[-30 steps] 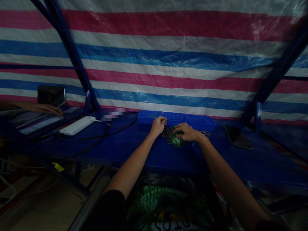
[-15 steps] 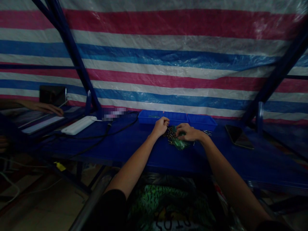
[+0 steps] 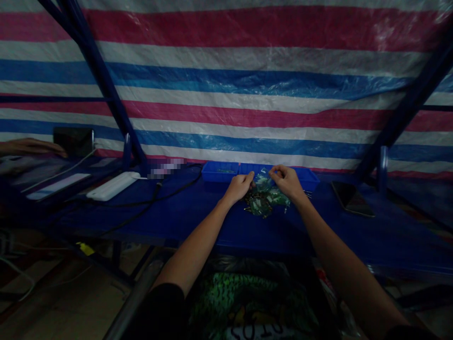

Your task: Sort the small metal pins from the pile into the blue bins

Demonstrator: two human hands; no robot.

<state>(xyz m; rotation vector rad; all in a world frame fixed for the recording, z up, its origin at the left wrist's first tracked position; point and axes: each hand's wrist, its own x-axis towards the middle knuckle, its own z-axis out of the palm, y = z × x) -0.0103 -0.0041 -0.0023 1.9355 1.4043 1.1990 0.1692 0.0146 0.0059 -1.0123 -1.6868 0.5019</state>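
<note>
My right hand [image 3: 286, 181] pinches the edge of a small clear plastic bag [image 3: 263, 178], raised just in front of the blue trays. To its left, my left hand [image 3: 240, 188] is closed beside the bag, thumb against the fingers; whatever it holds is too small to make out. Under both hands lies a pile of small brass-coloured metal pieces [image 3: 247, 208] mixed with greenish clear bags [image 3: 260, 207]. Behind the hands stand blue plastic trays [image 3: 220, 175] in a row, the left one with something small in it.
A dark phone [image 3: 352, 198] lies on the blue table [image 3: 170, 217] at the right. At the left are a white power strip [image 3: 113, 185], black cables [image 3: 152, 200] and another person's hand [image 3: 38, 147]. Blue frame posts stand before a striped sheet.
My right hand has risen from the pile with a clear bag in its fingers. My left hand has turned slightly toward it. The other person's hand has moved left.
</note>
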